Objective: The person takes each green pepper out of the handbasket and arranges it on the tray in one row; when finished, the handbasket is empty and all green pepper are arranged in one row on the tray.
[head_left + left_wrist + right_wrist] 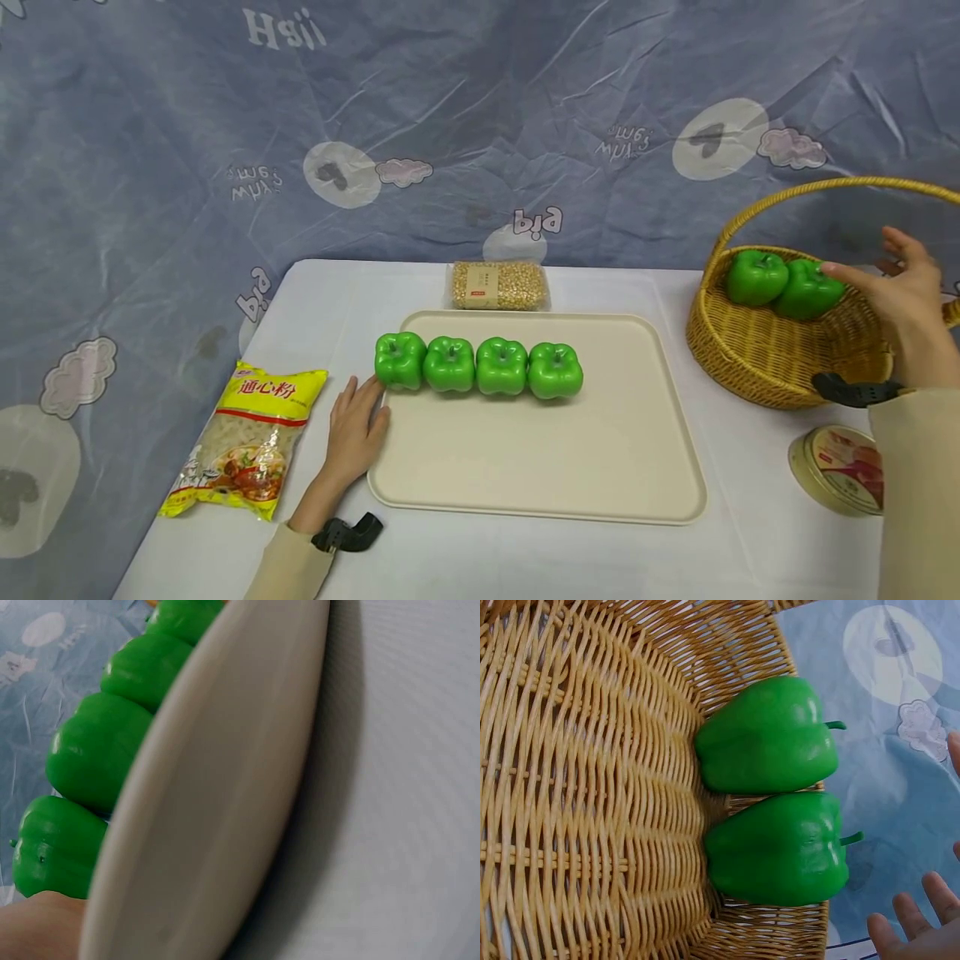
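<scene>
Several green bell peppers (502,366) stand in a row along the far side of a cream tray (540,458). My left hand (356,429) lies at the tray's left edge, its fingertips close to the leftmost pepper (400,360). Two more green bell peppers (769,739) sit side by side against the far wall of a wicker basket (787,354) at the right. Over the basket's right side is my right hand (903,283), fingers spread and holding nothing. In the right wrist view, its fingertips (911,915) show beyond the basket rim, apart from the peppers.
A yellow pasta bag (251,442) lies left of my left hand. Behind the tray is a clear pack of yellow kernels (498,286). A round tin (840,471) stands in front of the basket, partly covered by my right sleeve. The basket's tall handle (825,185) arches above it.
</scene>
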